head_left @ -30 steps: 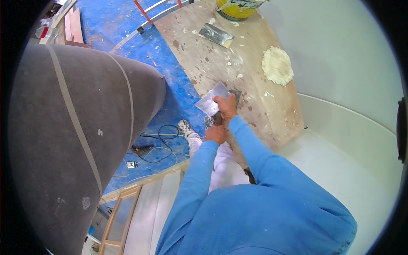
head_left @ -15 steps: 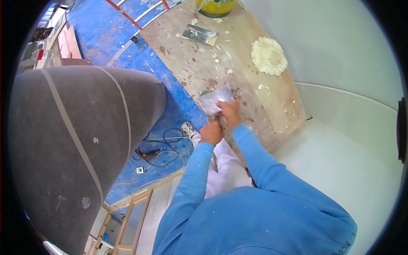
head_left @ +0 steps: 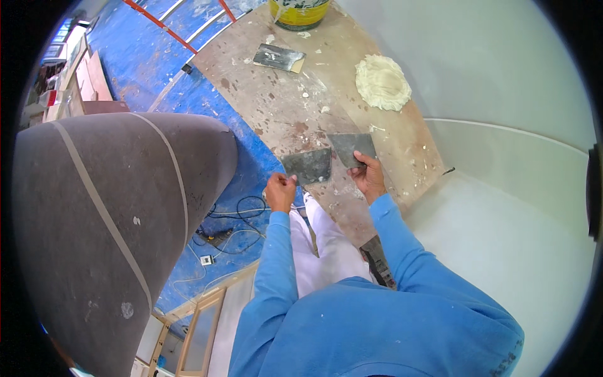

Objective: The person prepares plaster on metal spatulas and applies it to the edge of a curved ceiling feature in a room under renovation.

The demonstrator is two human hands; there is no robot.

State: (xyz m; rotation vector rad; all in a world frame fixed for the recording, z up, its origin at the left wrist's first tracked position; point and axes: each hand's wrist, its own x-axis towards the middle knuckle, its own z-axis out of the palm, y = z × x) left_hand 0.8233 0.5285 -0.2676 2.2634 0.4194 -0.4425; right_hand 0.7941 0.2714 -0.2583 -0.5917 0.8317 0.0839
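Observation:
My left hand (head_left: 280, 191) pinches the lower left corner of a dark grey, flat putty scraper (head_left: 308, 166). In my right hand (head_left: 369, 178) is a second grey putty scraper (head_left: 344, 146), the thumb on top and fingers beneath its lower edge. The two blades are side by side with a narrow gap between them, above a stained plywood board (head_left: 289, 113). Farther off on the board lies a third scraper (head_left: 276, 57), with pale residue at its right end. A round, cream-coloured mound of putty (head_left: 382, 83) sits near the board's right edge.
At the far end of the board stands a yellow and dark bucket (head_left: 300, 15). A large grey curved form (head_left: 94, 213) fills the left. Cables and a power tool (head_left: 215, 237) lie on blue floor sheeting. An orange ladder (head_left: 163, 28) is beyond; a pale wall (head_left: 502, 75) borders the right.
My hands were close together with the blades overlapping; they have moved apart, left hand leftward and right hand rightward. Each now holds its own scraper. The view has shifted slightly.

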